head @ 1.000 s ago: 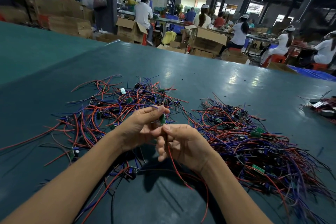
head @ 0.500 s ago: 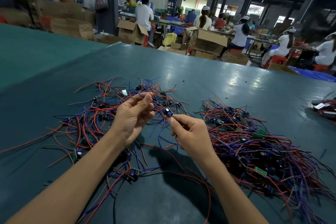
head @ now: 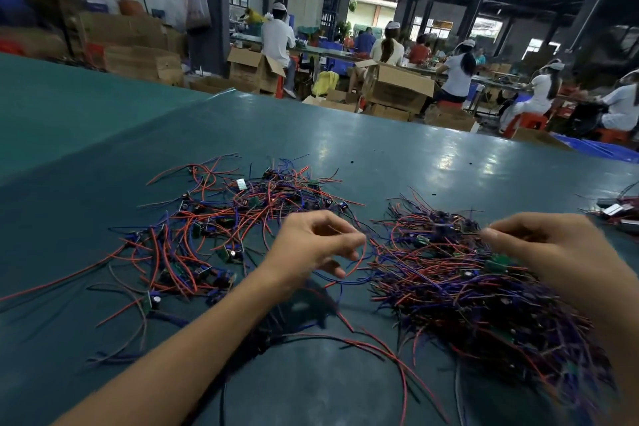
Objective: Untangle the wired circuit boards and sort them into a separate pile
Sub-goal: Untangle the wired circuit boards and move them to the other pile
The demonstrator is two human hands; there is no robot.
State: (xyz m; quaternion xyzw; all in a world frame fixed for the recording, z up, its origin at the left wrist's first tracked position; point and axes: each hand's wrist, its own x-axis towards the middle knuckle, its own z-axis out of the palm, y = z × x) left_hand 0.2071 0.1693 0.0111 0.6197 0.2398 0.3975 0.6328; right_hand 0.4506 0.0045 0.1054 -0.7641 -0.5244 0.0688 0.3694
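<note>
Two heaps of small green circuit boards with red, blue and black wires lie on the teal table (head: 432,156). The looser tangled pile (head: 221,235) is left of centre and the denser sorted pile (head: 466,287) is to the right. My left hand (head: 311,245) hovers between the piles, its fingers loosely curled round a thin red wire (head: 359,263) that loops down past the fingertips. My right hand (head: 553,252) is over the sorted pile, its fingertips pinched on thin wires of a blurred dark circuit board (head: 441,228).
More boards and parts (head: 619,211) lie at the table's right edge. Long red wires (head: 387,353) trail across the near table between my forearms. Beyond the far edge are cardboard boxes (head: 397,86) and seated workers (head: 456,76).
My hands have moved apart. The right hand has swung right, carrying the board from the middle over the right pile. The left hand has dropped lower, a red wire trailing through its fingers.
</note>
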